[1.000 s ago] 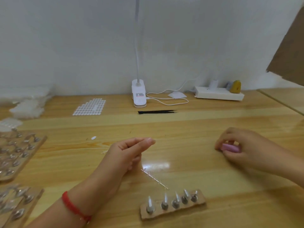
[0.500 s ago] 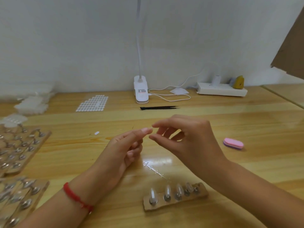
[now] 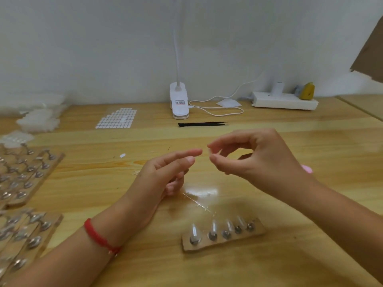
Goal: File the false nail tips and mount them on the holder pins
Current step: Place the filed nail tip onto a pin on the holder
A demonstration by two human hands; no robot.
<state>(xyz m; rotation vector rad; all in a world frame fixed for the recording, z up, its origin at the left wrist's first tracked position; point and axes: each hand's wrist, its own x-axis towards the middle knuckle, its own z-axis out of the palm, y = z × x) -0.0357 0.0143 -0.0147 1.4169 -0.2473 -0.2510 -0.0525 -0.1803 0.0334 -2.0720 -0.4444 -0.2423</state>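
My right hand (image 3: 263, 160) hovers above the middle of the table, thumb and forefinger pinched on a small clear nail tip (image 3: 209, 151). My left hand (image 3: 165, 175) is just left of it, forefinger stretched toward the tip with a narrow gap, holding nothing that I can see. Near the front edge lies a small wooden holder (image 3: 257, 230) with a row of pins, several of them carrying clear tips. A clear plastic sprue (image 3: 196, 201) lies between the holder and my left hand. The pink nail file (image 3: 307, 168) rests on the table, mostly hidden behind my right hand.
Larger wooden pin boards (image 3: 27, 175) fill the left edge, with another stack (image 3: 31, 235) below. A sheet of white adhesive dots (image 3: 117, 121), black tweezers (image 3: 203, 124), a clip lamp base (image 3: 179, 102) and a power strip (image 3: 285, 102) line the back.
My right hand put the pink file down on the table at the right and came over to my left hand. The hands have since drawn slightly apart.
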